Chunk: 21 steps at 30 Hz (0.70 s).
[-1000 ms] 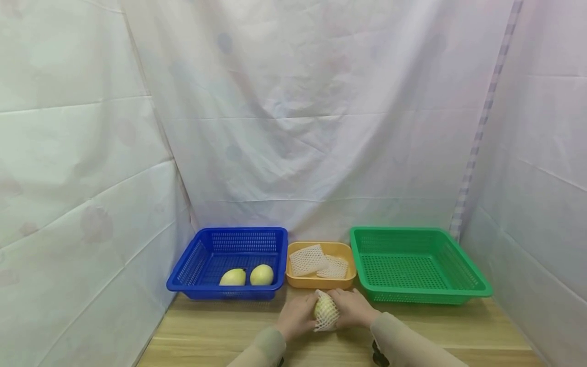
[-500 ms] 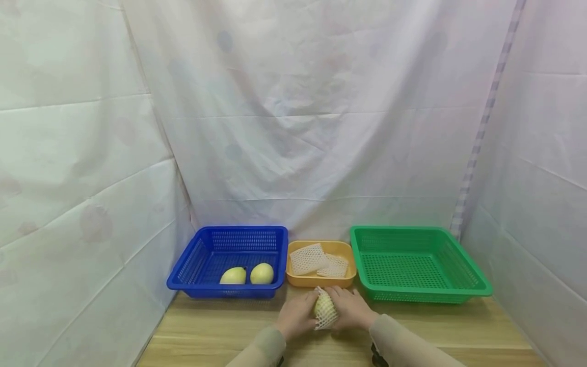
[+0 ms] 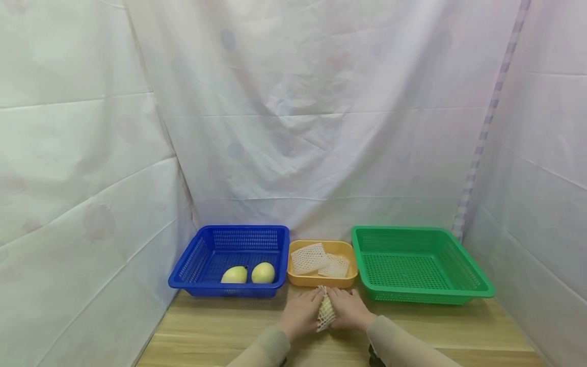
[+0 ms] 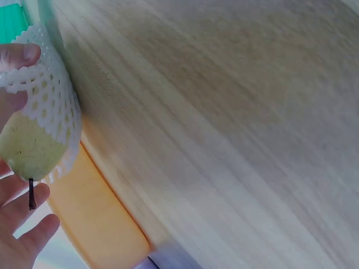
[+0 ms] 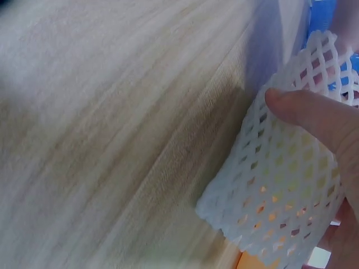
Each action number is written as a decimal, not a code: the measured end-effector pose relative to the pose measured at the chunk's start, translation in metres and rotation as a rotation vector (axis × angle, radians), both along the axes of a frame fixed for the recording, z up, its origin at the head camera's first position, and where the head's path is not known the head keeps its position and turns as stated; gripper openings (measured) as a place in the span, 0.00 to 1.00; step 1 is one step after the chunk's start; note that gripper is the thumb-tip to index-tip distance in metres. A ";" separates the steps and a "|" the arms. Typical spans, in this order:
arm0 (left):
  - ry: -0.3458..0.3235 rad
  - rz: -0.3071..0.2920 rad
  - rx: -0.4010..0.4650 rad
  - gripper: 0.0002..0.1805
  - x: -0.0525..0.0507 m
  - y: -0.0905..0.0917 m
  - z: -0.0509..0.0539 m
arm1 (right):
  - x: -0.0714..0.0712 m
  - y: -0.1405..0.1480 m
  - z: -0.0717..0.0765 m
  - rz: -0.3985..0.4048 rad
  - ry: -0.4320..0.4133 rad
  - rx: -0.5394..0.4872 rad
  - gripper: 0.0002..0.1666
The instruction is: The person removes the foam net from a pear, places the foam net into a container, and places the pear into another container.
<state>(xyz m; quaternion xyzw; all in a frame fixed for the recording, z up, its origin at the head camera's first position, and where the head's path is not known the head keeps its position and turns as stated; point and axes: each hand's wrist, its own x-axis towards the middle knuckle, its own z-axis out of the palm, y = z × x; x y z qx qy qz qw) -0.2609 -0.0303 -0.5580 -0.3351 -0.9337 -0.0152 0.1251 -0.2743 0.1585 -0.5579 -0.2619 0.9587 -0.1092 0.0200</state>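
Between my two hands, just in front of the orange tray, is a yellow-green pear (image 4: 33,145) partly inside a white foam fruit net (image 3: 326,312). In the left wrist view its dark stem (image 4: 32,193) and stem end stick out of the net. My left hand (image 3: 300,313) grips the pear from the left, fingers spread near the stem. From the right, my right hand (image 3: 350,310) holds the foam net, its thumb (image 5: 297,106) on the mesh in the right wrist view. Some fingers are hidden behind the pear and net.
Two pears (image 3: 263,273) lie in a blue basket (image 3: 224,291) at left. The orange tray (image 3: 322,281) holds white foam nets (image 3: 310,259). A green basket (image 3: 431,295) stands at right on the wooden table (image 3: 206,331). White cloth (image 3: 293,102) hangs around the back and sides.
My left hand has shifted slightly right and farther over the pear, so less of the pear and net shows between the hands. Baskets and tray have stayed put.
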 end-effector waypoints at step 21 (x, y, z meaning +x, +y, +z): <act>0.155 -0.011 -0.038 0.37 -0.002 0.006 -0.002 | 0.001 0.001 0.001 -0.011 -0.003 -0.028 0.57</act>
